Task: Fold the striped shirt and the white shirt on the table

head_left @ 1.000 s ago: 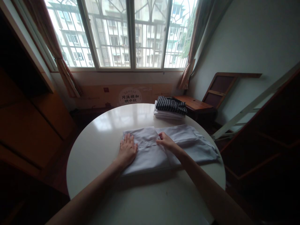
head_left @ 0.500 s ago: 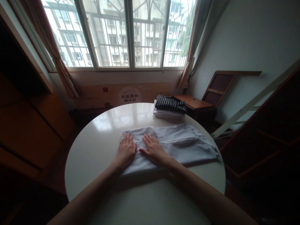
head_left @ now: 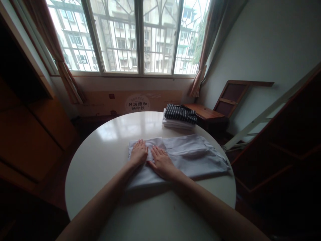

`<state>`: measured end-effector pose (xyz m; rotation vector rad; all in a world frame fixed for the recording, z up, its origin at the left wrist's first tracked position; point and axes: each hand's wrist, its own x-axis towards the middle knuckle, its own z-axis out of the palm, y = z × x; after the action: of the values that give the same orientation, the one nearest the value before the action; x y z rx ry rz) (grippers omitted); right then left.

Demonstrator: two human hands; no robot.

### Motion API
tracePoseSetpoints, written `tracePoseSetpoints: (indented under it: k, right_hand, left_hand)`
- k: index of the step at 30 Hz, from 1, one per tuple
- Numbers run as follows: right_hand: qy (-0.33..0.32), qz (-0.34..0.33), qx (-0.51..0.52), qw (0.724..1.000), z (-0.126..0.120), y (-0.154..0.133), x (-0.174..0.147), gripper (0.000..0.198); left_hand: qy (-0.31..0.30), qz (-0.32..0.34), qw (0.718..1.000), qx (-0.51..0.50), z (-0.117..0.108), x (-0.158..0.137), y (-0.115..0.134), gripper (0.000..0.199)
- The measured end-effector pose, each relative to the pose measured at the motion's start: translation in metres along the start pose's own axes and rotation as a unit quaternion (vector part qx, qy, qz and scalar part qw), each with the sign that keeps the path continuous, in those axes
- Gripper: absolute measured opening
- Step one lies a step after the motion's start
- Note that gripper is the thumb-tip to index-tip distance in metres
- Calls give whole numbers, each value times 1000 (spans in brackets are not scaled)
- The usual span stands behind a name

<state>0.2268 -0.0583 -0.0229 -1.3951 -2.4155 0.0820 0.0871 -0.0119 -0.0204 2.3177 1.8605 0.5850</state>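
A light grey-white garment, perhaps a shirt point(head_left: 198, 157), lies partly folded across the white round table point(head_left: 87, 180). Its left part is doubled over, and the rest stretches out to the right, slightly wrinkled. On the folded part rests my left hand point(head_left: 139, 152), palm down with the fingers extended. My right hand point(head_left: 161, 162) lies flat just to the right, fingers spread on the same cloth. Neither hand grips anything. Cloth under both palms is hidden.
Behind the garment, near the table's far edge, sits a stack of folded clothes point(head_left: 179, 115), black striped on top of white. A wooden chair point(head_left: 205, 112) stands beyond it. To the right leans a pale ladder-like frame point(head_left: 250, 129); an orange-brown cabinet point(head_left: 27, 140) is at left.
My left hand has slid a little forward over the folded cloth, toward its far edge. The right hand stays flat in nearly the same place. The view has shifted slightly.
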Motion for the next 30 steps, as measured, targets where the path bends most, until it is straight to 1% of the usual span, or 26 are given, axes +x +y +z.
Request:
tracePoseSetpoints:
  k: [2, 4, 7, 9, 11, 13, 16, 18, 21, 23, 27, 30]
  right_hand:
    - [2, 4, -4, 1000, -5, -1, 1, 56]
    - [-1, 10, -6, 1000, -14, -2, 6, 46]
    - [-30, 50, -10, 998, -23, -7, 27, 34]
    - [-30, 61, -1, 998, -21, -10, 44, 34]
    - [-21, 20, 37, 999, -13, -11, 59, 39]
    - [-25, -18, 79, 996, -2, -9, 67, 43]
    - [-43, -26, 98, 994, 8, 1, 67, 49]
    - [-46, -3, 73, 996, 9, 8, 61, 53]
    - [-26, 76, 18, 997, 6, 16, 54, 59]
    - [-21, 117, 1, 993, 3, 20, 50, 60]
    - [-54, 134, 11, 989, -3, 26, 48, 58]
    - [-55, 138, 10, 989, -5, 28, 48, 60]
  left_hand:
    - [12, -21, 999, 28, 0, 2, -3, 52]
    - [26, -35, 998, 52, 0, 1, -4, 55]
    - [32, -35, 996, 72, 0, -1, -2, 57]
    - [21, -27, 996, 85, -2, -2, -1, 54]
    - [-1, -20, 995, 102, -4, -3, -1, 50]
    - [-19, -15, 993, 118, -6, -4, -2, 50]
    - [-15, -16, 990, 136, -5, -3, -4, 50]
    - [-5, -20, 989, 150, -3, -3, -4, 50]
    - [7, -35, 986, 164, 0, -2, -3, 50]
    - [13, -43, 986, 162, 0, -1, -2, 51]
    - [19, -44, 987, 153, -1, -2, 0, 51]
    - [21, -46, 988, 148, -2, -3, 1, 52]
